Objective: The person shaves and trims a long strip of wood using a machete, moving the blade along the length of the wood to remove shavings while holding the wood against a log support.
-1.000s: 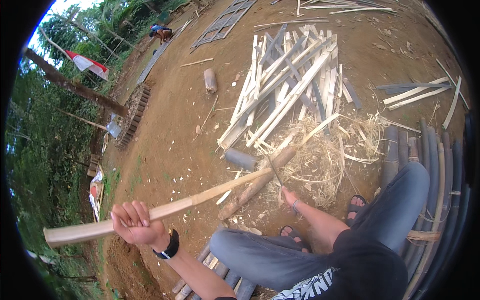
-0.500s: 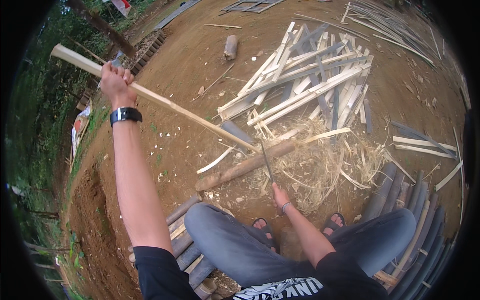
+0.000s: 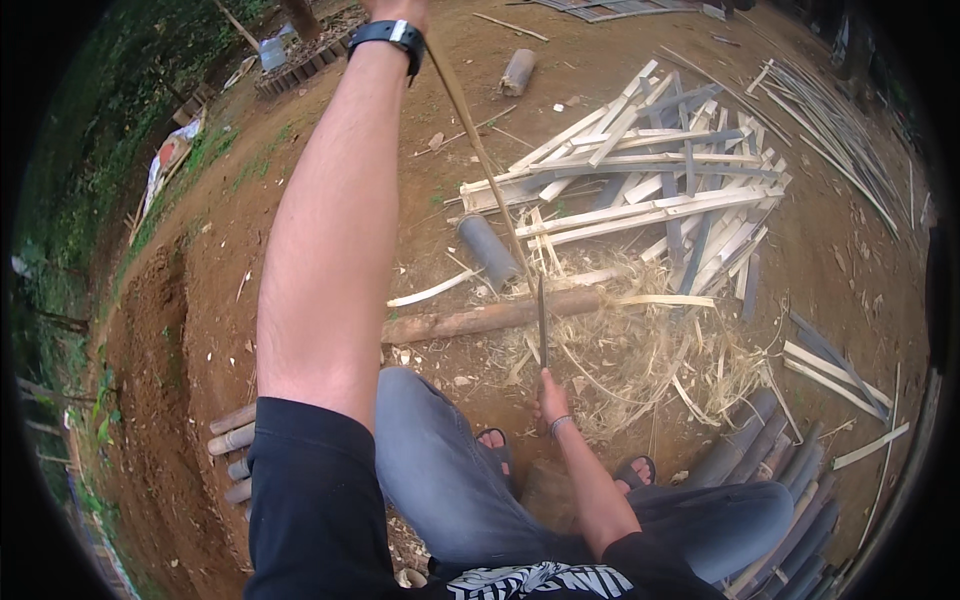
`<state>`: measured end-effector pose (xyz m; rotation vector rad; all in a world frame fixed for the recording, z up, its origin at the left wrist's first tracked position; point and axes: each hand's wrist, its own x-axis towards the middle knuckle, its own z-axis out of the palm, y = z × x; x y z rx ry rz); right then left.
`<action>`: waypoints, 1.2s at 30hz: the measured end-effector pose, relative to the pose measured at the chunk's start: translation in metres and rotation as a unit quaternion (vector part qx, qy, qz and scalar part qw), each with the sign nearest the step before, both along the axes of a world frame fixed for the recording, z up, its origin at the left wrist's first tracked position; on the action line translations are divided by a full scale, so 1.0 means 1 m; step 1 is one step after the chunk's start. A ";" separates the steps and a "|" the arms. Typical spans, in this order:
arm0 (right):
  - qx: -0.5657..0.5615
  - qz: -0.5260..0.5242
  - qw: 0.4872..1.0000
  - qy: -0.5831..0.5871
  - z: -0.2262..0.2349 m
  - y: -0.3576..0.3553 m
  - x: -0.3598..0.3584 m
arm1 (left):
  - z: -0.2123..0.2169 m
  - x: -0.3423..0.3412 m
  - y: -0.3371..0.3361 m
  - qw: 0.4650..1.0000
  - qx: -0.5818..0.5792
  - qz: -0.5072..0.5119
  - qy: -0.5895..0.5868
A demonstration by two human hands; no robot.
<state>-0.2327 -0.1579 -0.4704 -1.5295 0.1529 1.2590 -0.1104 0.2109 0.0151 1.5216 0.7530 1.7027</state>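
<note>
My left hand is raised high and partly cut off by the upper edge of the view. It grips a long bamboo strip that slants down to a round log on the ground. The fingers themselves are mostly out of sight. Lower down, my right hand is closed around the handle of a long-bladed knife, its blade pointing away from me. The blade lies against or right beside the strip's lower end; whether they touch I cannot tell. Pale shavings lie heaped right of the knife.
Beyond the log is a big pile of split bamboo strips. A short dark bamboo piece rests against the log. Dark bamboo poles lie by my right knee, more cut poles on the left. Long thin strips lie far right.
My left hand has swung up and to the right, bringing the strip from a shallow slant to a steep one. The right hand with the knife stays near the log.
</note>
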 end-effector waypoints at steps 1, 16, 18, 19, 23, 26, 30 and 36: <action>-0.019 -0.006 1.000 0.006 -0.004 -0.005 0.009 | 0.001 0.011 -0.010 1.000 0.005 0.006 0.006; -0.197 0.169 0.936 -0.238 -0.045 -0.065 0.053 | -0.037 -0.244 -0.030 0.928 -0.056 -0.336 -0.150; -0.172 0.181 0.948 -0.199 -0.030 -0.058 0.051 | -0.080 -0.335 -0.031 0.928 -0.042 -0.327 -0.174; -0.160 0.187 0.952 -0.179 -0.018 -0.057 0.049 | -0.101 -0.372 -0.035 0.934 -0.045 -0.292 -0.200; -0.140 0.168 0.965 -0.148 -0.005 -0.053 0.042 | -0.178 -0.482 -0.045 0.947 -0.055 -0.194 -0.249; -0.151 0.155 0.967 -0.138 -0.009 -0.054 0.032 | -0.221 -0.510 -0.058 0.938 -0.112 -0.131 -0.300; -0.166 0.158 0.952 -0.205 -0.013 -0.045 0.020 | -0.223 -0.463 -0.083 0.926 -0.161 -0.105 -0.326; -0.119 0.176 0.908 -0.361 -0.025 -0.016 -0.003 | -0.187 -0.326 -0.115 0.932 -0.089 -0.238 -0.259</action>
